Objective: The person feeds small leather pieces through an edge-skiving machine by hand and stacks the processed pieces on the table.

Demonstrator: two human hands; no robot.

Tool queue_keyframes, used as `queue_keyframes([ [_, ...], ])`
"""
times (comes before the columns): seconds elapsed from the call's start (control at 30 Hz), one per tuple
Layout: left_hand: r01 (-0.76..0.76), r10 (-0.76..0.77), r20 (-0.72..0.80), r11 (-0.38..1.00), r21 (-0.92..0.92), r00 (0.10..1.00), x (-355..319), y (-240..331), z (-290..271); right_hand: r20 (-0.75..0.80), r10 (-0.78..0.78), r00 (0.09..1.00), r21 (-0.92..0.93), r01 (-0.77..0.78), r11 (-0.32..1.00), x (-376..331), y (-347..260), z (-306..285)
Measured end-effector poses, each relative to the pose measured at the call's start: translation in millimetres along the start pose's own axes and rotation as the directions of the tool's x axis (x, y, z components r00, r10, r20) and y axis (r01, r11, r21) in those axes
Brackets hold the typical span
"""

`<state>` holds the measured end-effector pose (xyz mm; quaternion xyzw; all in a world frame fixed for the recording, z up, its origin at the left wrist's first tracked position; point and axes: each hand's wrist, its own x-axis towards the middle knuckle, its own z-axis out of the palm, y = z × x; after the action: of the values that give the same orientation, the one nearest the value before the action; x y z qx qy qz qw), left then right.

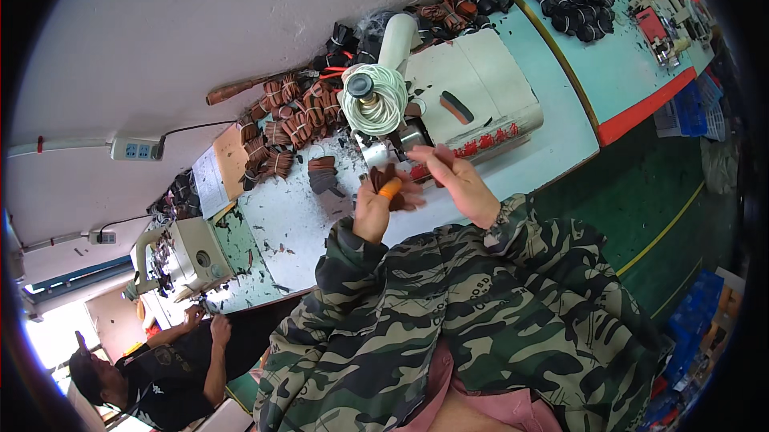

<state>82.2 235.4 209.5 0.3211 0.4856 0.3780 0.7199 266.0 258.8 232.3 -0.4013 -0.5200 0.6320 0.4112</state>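
My left hand (373,209) is closed around a small bunch of brown strips (407,196), in front of the sewing machine's needle area. An orange band (390,189) shows at its fingers. To its right, my right hand (463,189) is slightly blurred, its fingers pointing toward the machine. A brown strip (442,159) seems to be pinched between those fingers. The sewing machine (473,71) has a pale body and a coil of white cord (375,102) on top. On its bed lies a dark curved strip with a brown end (456,107). A dark brown stack (324,175) rests left of my hands.
Tied brown bundles (296,115) crowd the table's back left, beside a wooden-handled tool (232,92). Black bundles (573,3) lie at the far right, near another machine (661,27). A person in black (176,368) works at a machine (188,256) on the left.
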Motion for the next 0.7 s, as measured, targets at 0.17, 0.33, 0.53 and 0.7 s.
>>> queue_keyframes([
  [0.17, 0.145, -0.059, 0.265, 0.935, -0.322, 0.963, -11, 16, 21, 0.274, 0.192, 0.942, 0.35, -0.284, 0.893, -8, -9, 17],
  [0.33, 0.141, -0.01, 0.422, 0.95, -0.279, 0.906, -9, 18, -4, 0.387, 0.229, 0.893, 0.246, -0.339, 0.908, 1, -15, 14],
  [0.53, 0.143, -0.035, 0.319, 0.936, -0.321, 0.947, -15, 21, -9, 0.042, 0.061, 0.997, -0.703, -0.014, 0.711, 64, -25, -14],
  [0.7, 0.107, -0.025, 0.261, 0.947, -0.302, 0.965, -16, 21, -6, 0.244, -0.378, 0.893, -0.941, 0.312, 0.13, 91, 7, -20],
])
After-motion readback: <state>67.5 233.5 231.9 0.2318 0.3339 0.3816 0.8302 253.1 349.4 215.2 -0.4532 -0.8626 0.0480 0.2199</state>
